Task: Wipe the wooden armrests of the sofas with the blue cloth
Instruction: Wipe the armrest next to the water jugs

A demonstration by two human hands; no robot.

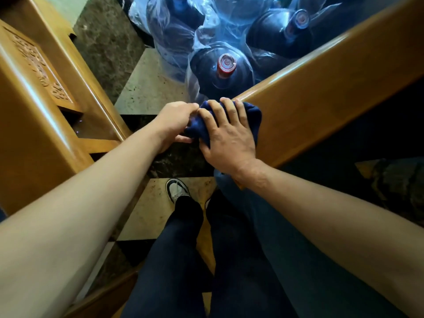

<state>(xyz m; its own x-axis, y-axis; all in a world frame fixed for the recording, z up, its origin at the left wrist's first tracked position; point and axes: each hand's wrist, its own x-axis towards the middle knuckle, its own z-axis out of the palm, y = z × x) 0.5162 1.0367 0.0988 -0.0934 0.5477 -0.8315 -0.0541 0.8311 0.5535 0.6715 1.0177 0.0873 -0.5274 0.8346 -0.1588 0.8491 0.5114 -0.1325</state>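
Pressing down with spread fingers, the right hand (226, 138) lies flat on the dark blue cloth (251, 115), which is bunched over the near end of the long, smooth wooden armrest (321, 92) on the right side. The left hand (173, 121) is closed on the left part of the same cloth — its fingers curl around the fabric, so both hands touch it and sit close together. The armrest runs away from the hands toward the upper right corner. On the left stands another piece of yellow-brown wooden furniture with a carved panel (40, 65). Beyond the hands, on the floor, are large blue water bottles wrapped in clear plastic (220, 67); the nearest one has a red cap. Below, dark trousers and one grey shoe (177, 190) are seen on the pale tiled floor (146, 83).
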